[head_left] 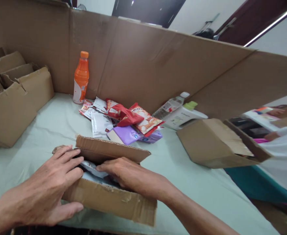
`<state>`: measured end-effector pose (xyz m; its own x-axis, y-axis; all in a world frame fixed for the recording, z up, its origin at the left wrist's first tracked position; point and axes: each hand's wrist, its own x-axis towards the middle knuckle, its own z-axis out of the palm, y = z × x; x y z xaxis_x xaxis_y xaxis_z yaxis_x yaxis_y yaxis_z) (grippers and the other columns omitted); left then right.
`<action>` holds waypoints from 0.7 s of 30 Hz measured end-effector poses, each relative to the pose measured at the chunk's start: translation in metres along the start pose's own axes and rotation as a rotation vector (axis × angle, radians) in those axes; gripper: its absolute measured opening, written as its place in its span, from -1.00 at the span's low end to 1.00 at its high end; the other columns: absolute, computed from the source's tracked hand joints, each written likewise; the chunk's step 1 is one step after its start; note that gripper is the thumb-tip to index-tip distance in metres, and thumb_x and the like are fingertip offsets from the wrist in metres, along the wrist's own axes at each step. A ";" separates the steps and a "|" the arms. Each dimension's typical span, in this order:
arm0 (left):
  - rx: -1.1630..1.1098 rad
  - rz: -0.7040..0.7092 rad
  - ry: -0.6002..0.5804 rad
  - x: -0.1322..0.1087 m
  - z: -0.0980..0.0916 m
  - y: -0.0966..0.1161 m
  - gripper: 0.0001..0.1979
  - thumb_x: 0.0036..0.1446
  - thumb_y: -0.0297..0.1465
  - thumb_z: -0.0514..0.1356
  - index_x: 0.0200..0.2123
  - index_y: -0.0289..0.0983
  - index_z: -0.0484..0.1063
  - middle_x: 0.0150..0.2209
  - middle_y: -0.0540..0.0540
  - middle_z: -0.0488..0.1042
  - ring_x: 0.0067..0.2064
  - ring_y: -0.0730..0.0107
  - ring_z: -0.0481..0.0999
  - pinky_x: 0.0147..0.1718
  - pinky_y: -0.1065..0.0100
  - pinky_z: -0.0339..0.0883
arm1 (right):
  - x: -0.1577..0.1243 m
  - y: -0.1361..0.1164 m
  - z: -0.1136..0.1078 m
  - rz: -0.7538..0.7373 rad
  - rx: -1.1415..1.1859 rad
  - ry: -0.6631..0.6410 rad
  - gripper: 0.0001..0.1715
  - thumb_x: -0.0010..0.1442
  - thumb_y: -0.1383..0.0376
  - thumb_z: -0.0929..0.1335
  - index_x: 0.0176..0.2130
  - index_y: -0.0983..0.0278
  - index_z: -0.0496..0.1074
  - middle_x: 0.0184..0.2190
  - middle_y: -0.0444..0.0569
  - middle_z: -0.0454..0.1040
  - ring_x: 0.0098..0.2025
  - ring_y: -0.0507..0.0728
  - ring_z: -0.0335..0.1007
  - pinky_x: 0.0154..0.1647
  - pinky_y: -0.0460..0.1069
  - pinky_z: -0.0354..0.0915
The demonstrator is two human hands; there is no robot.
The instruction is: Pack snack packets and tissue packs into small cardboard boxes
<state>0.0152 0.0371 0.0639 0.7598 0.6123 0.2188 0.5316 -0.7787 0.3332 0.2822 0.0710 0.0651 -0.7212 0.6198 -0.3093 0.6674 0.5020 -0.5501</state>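
A small cardboard box (109, 199) with raised flaps lies in front of me on the pale green cloth. My left hand (56, 182) rests over the box's left end, fingers stretched out and thumb apart near the front corner. Into the box's opening reaches my right hand (125, 171), its fingers closed at the edge of a pale silvery packet (94, 169); part of these fingers is hidden inside. Beneath that packet, a light blue surface shows in the box. Beyond the back flap lie red snack bags (145, 120), white sachets (101, 124) and purple packs (126, 134).
An orange drink bottle (81, 78) stands at the back. A clear bottle (170, 106) and a white jug (182, 117) lean against the cardboard wall (138, 62). A divided carton (13, 111) sits left, an open carton (202, 143) right. A person's hand (276, 111) shows far right.
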 end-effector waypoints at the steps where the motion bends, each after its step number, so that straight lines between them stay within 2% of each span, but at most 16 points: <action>1: -0.012 0.004 0.001 0.003 -0.001 0.001 -0.66 0.00 -0.35 0.40 -0.12 -0.25 0.49 0.20 -0.32 0.52 0.35 -0.23 0.37 0.36 -0.24 0.20 | -0.002 0.001 0.001 0.010 0.005 0.012 -0.27 0.16 0.66 0.25 0.20 0.22 0.52 0.17 0.04 0.58 0.19 0.21 0.52 0.19 0.05 0.36; 3: -0.034 -0.006 0.008 0.006 -0.002 0.002 -0.67 0.01 -0.35 0.40 -0.13 -0.23 0.50 0.09 -0.25 0.58 0.30 -0.18 0.42 0.37 -0.21 0.18 | -0.010 0.001 0.002 0.001 -0.017 0.013 -0.30 0.20 0.63 0.24 0.20 0.21 0.52 0.18 0.05 0.57 0.19 0.21 0.52 0.20 0.08 0.40; 5: -0.051 -0.017 0.017 0.008 -0.002 0.002 -0.66 0.01 -0.34 0.39 -0.11 -0.22 0.50 0.05 -0.21 0.59 0.27 -0.14 0.45 0.38 -0.19 0.16 | -0.024 -0.001 -0.002 -0.088 -0.047 0.118 -0.46 0.29 0.56 0.25 0.11 0.23 0.57 0.08 0.04 0.64 0.08 0.20 0.60 0.09 0.06 0.49; 6: -0.056 -0.019 0.022 0.007 -0.001 0.001 -0.64 0.01 -0.33 0.39 -0.09 -0.22 0.50 0.05 -0.21 0.58 0.26 -0.13 0.45 0.38 -0.18 0.15 | -0.032 -0.001 -0.007 -0.144 -0.048 0.233 -0.54 0.33 0.51 0.27 0.07 0.22 0.59 0.02 0.02 0.67 0.01 0.18 0.64 0.02 0.04 0.52; 8: -0.052 -0.011 0.025 0.006 0.001 0.000 -0.62 0.01 -0.29 0.39 -0.07 -0.23 0.50 0.07 -0.23 0.57 0.25 -0.12 0.46 0.39 -0.16 0.15 | -0.044 0.003 -0.021 -0.216 -0.019 0.591 -0.67 0.37 0.42 0.33 0.01 0.15 0.61 -0.13 -0.08 0.71 -0.14 0.12 0.67 -0.12 -0.04 0.55; 10: -0.040 0.002 0.031 0.003 0.004 -0.002 -0.60 0.01 -0.27 0.39 -0.07 -0.24 0.49 0.11 -0.26 0.56 0.27 -0.12 0.45 0.40 -0.15 0.14 | -0.042 0.016 -0.039 -0.164 0.033 0.971 -0.76 0.38 0.33 0.38 -0.05 0.07 0.62 -0.25 -0.16 0.71 -0.27 0.07 0.65 -0.24 -0.07 0.53; 11: -0.037 0.006 0.040 0.002 0.006 -0.003 -0.60 0.00 -0.28 0.39 -0.07 -0.24 0.49 0.13 -0.27 0.56 0.28 -0.13 0.44 0.41 -0.15 0.12 | -0.034 0.026 -0.048 -0.099 0.058 1.070 -0.80 0.38 0.30 0.38 -0.09 0.08 0.62 -0.29 -0.16 0.70 -0.31 0.07 0.64 -0.28 -0.06 0.52; 12: -0.035 0.009 0.046 0.000 0.007 -0.004 -0.60 -0.01 -0.29 0.39 -0.07 -0.24 0.48 0.15 -0.27 0.55 0.30 -0.13 0.43 0.43 -0.15 0.09 | -0.021 0.038 -0.055 -0.021 0.060 1.088 -0.80 0.39 0.27 0.37 -0.11 0.12 0.63 -0.29 -0.13 0.70 -0.31 0.09 0.64 -0.27 -0.04 0.52; 13: -0.031 0.007 0.053 -0.002 0.008 -0.005 -0.60 -0.01 -0.30 0.38 -0.07 -0.23 0.48 0.19 -0.26 0.53 0.32 -0.12 0.41 0.45 -0.16 0.05 | -0.004 0.052 -0.060 0.066 0.040 1.006 -0.76 0.40 0.26 0.34 -0.10 0.18 0.62 -0.24 -0.06 0.70 -0.25 0.12 0.65 -0.23 0.00 0.53; 14: -0.023 0.006 0.057 -0.004 0.010 -0.007 -0.59 -0.01 -0.31 0.38 -0.06 -0.21 0.47 0.22 -0.25 0.52 0.34 -0.11 0.40 0.46 -0.15 0.02 | 0.015 0.066 -0.063 0.144 -0.034 0.848 -0.73 0.38 0.29 0.32 -0.09 0.25 0.62 -0.19 0.01 0.70 -0.19 0.16 0.65 -0.16 0.02 0.53; 16: 0.004 0.024 0.041 -0.006 0.013 -0.011 -0.58 0.04 -0.28 0.37 -0.01 -0.19 0.44 0.27 -0.21 0.49 0.37 -0.07 0.36 0.47 -0.11 0.00 | 0.055 0.091 -0.060 0.297 -0.303 0.482 -0.61 0.37 0.34 0.29 0.11 0.32 0.55 0.05 0.11 0.64 0.00 0.20 0.60 0.05 0.06 0.48; 17: 0.011 0.045 0.044 -0.007 0.015 -0.013 -0.58 0.08 -0.23 0.36 0.01 -0.19 0.43 0.28 -0.20 0.49 0.38 -0.04 0.36 0.48 -0.08 -0.02 | 0.073 0.100 -0.055 0.317 -0.372 0.375 -0.56 0.32 0.34 0.35 0.15 0.34 0.52 0.11 0.16 0.60 0.07 0.25 0.57 0.12 0.09 0.44; 19: 0.002 0.084 0.080 -0.005 0.020 -0.016 -0.57 0.13 -0.13 0.33 -0.01 -0.21 0.42 0.24 -0.23 0.52 0.35 -0.01 0.40 0.49 -0.03 -0.07 | 0.101 0.111 -0.042 0.333 -0.469 0.243 -0.39 0.17 0.35 0.46 0.21 0.38 0.48 0.15 0.26 0.54 0.14 0.36 0.51 0.19 0.18 0.38; 21: -0.026 0.096 0.115 -0.003 0.024 -0.018 -0.56 0.12 -0.08 0.30 -0.05 -0.22 0.42 0.19 -0.24 0.57 0.30 0.01 0.46 0.50 -0.01 -0.11 | 0.115 0.112 -0.026 0.338 -0.523 0.194 -0.26 0.09 0.39 0.49 0.24 0.46 0.42 0.13 0.37 0.52 0.15 0.46 0.47 0.23 0.28 0.31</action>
<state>0.0125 0.0464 0.0351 0.7582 0.5480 0.3534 0.4475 -0.8315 0.3292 0.2790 0.2146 -0.0118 -0.4420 0.8680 -0.2263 0.8891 0.4574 0.0181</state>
